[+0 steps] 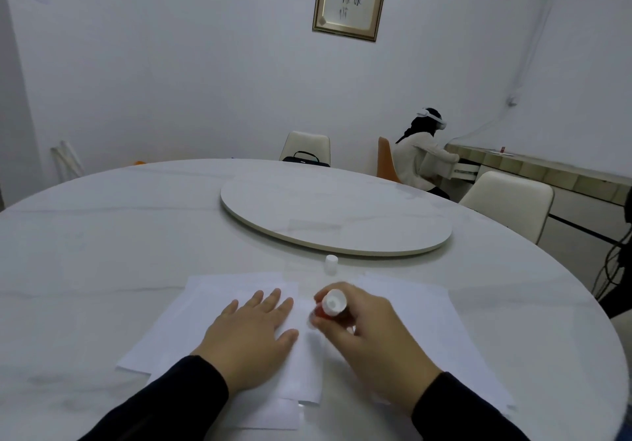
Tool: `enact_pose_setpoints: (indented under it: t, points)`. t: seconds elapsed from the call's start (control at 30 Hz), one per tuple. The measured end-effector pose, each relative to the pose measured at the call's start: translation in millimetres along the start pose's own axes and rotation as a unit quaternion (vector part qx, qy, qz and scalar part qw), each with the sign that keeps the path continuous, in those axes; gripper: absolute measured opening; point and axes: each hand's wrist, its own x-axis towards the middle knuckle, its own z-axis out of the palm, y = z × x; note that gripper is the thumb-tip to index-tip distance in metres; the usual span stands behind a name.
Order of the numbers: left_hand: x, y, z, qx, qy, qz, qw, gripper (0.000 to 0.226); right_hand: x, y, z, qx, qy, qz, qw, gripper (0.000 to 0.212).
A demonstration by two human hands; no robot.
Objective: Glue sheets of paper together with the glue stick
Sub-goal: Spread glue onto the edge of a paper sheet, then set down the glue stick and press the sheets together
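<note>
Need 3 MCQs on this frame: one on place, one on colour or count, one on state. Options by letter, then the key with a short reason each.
1. Where does the small white cap stand?
A. On the table between the papers and the round turntable
B. On the turntable
C. Under the left hand

2. What colour is the body of the glue stick?
A. Blue
B. Red
C. Green

3. What is the left hand doing?
A. Lifting a sheet
B. Holding the cap
C. Lying flat, palm down, on the paper

Answers:
1 A, the cap stands upright on the table just short of the turntable's near edge.
2 B, red shows between the fingers of the right hand, below the stick's white end.
3 C, its fingers are spread on the sheet.
</note>
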Motion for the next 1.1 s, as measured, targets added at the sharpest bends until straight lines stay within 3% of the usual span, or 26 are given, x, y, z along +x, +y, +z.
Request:
enact_pose_setpoints:
  t: [0.27, 0.33, 0.4, 0.5, 0.6, 0.73, 0.83, 0.97, 1.1]
  points:
    - [1.6, 0.1, -0.6, -0.002, -0.005, -0.002, 1.000, 0.059, -31.5, -10.5, -9.1, 0.022, -0.073, -0.007, 0.997, 0.007]
    - [2.2, 1.5, -1.3, -0.001, -0.012, -0.005, 1.000, 0.059, -33.6, -15.7, -19.3, 0.081, -0.093, 0.012, 0.992, 0.012]
    - [2.5, 4.3, -1.5, 0.003, -0.013, -0.013, 1.000, 0.059, -28.3, -15.0, -36.2, 0.200, -0.034, 0.029, 0.979, 0.018]
    - [5.2, 13.7, -0.8, 0.012, -0.013, -0.025, 1.000, 0.060, -4.7, -5.8, -63.3, 0.394, 0.122, 0.072, 0.908, 0.028]
    - [9.5, 27.5, 0.3, 0.015, -0.012, -0.031, 0.999, 0.062, 33.2, 6.1, -79.1, 0.537, 0.207, 0.145, 0.805, 0.008]
    - [15.2, 33.3, 3.2, 0.005, 0.008, -0.036, 0.999, 0.064, 78.9, 39.2, -74.7, 0.532, 0.218, 0.245, 0.780, 0.031]
    - [17.7, 27.2, 5.5, 0.001, 0.026, -0.057, 0.998, 0.064, 100.9, 64.1, -59.3, 0.506, 0.212, 0.249, 0.798, 0.043]
    - [20.1, 30.0, 8.4, 0.010, 0.018, -0.064, 0.998, 0.065, 124.3, 82.0, -27.3, 0.280, 0.194, 0.249, 0.906, 0.023]
    - [21.7, 33.8, 6.9, 0.007, 0.019, -0.058, 0.998, 0.067, 141.5, 94.0, -5.4, 0.219, 0.160, 0.254, 0.928, 0.020]
